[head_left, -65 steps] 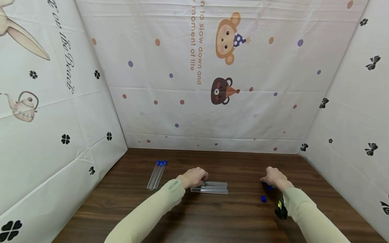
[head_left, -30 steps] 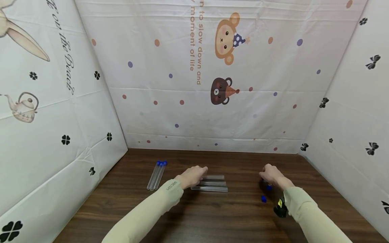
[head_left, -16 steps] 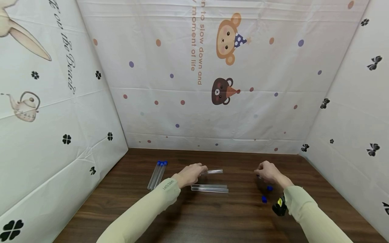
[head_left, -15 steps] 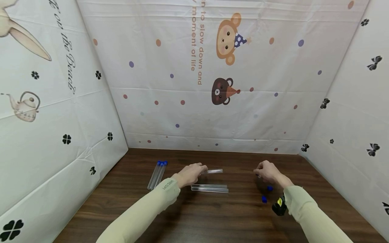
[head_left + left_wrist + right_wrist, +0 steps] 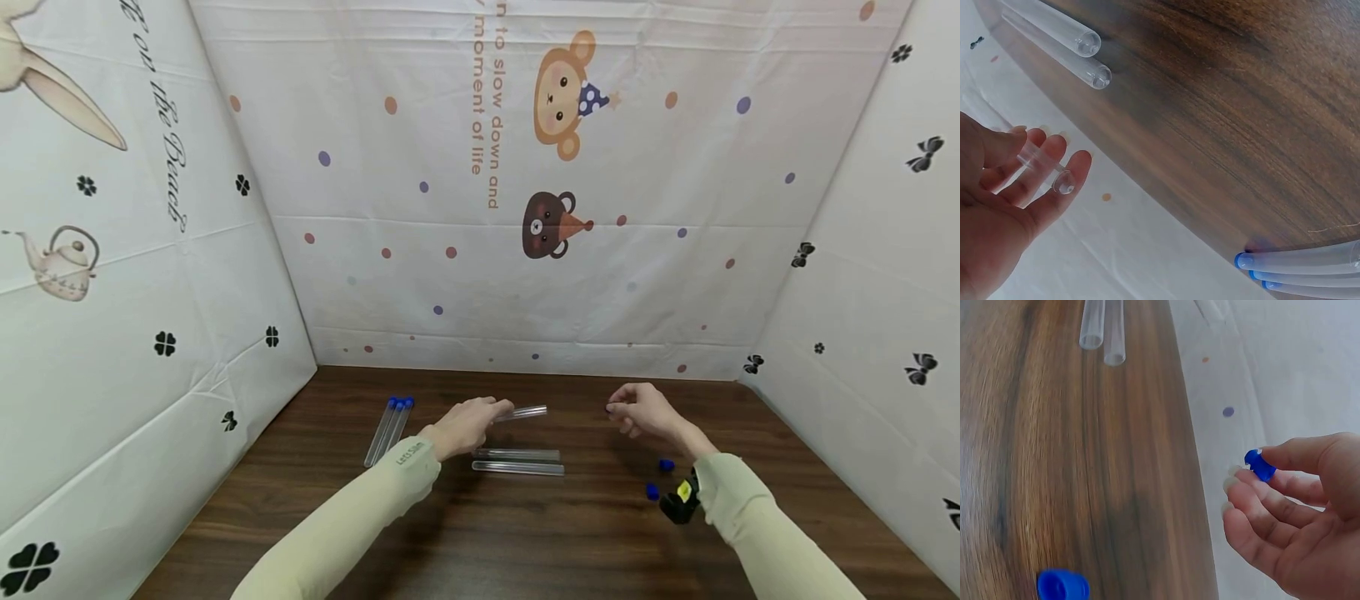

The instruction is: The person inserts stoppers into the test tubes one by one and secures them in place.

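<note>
My left hand (image 5: pixel 467 425) pinches a clear test tube (image 5: pixel 525 412) between thumb and fingers, lifted off the table with its far end pointing right. In the left wrist view that tube's rounded end (image 5: pixel 1064 182) pokes out past the fingers. Two more clear test tubes (image 5: pixel 517 468) lie side by side on the wood below this hand. My right hand (image 5: pixel 645 410) pinches a small blue cap (image 5: pixel 1260 465) between thumb and index finger, above the table. Two loose blue caps (image 5: pixel 652 492) lie nearer, below the right wrist.
Three test tubes with blue caps (image 5: pixel 389 431) lie together at the left of the brown wooden table (image 5: pixel 480 542). White printed cloth walls (image 5: pixel 420 292) close off the back and both sides. A black device (image 5: pixel 679 500) sits at the right wrist.
My left hand has drawn one test tube away from the others and lifted it. My right hand has picked up a blue cap and moved left and upward with it.
</note>
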Tool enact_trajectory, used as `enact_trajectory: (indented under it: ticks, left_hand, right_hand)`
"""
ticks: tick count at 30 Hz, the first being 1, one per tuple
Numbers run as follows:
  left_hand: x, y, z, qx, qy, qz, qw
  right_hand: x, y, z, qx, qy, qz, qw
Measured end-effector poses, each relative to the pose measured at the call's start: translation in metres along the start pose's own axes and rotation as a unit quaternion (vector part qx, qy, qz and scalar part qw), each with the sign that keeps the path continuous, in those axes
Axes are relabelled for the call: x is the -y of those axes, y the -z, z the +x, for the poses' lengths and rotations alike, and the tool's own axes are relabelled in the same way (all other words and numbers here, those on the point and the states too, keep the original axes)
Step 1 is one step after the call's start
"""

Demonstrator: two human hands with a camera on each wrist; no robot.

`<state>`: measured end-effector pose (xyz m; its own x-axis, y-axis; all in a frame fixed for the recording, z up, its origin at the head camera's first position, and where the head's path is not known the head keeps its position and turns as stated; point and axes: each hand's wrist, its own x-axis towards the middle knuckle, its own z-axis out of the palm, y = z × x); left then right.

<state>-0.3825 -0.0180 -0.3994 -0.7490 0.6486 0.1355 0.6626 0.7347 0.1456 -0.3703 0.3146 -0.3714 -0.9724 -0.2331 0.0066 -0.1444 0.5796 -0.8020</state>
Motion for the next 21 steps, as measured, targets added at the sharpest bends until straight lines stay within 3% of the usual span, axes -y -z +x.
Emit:
enact_trajectory:
  ticks: [9, 21]
  left_hand:
    - [-0.001, 0.002, 0.001, -0.012, -0.006, -0.005, 0.9999]
    - [-0.004, -0.001, 0.002, -0.012, 0.002, 0.008, 0.9999]
  right_hand:
    - [0.004, -0.007, 0.007, 0.018, 0.035, 0.037, 0.9985]
    - [0.003, -0.016, 0.009, 0.027, 0.041, 0.047, 0.9977]
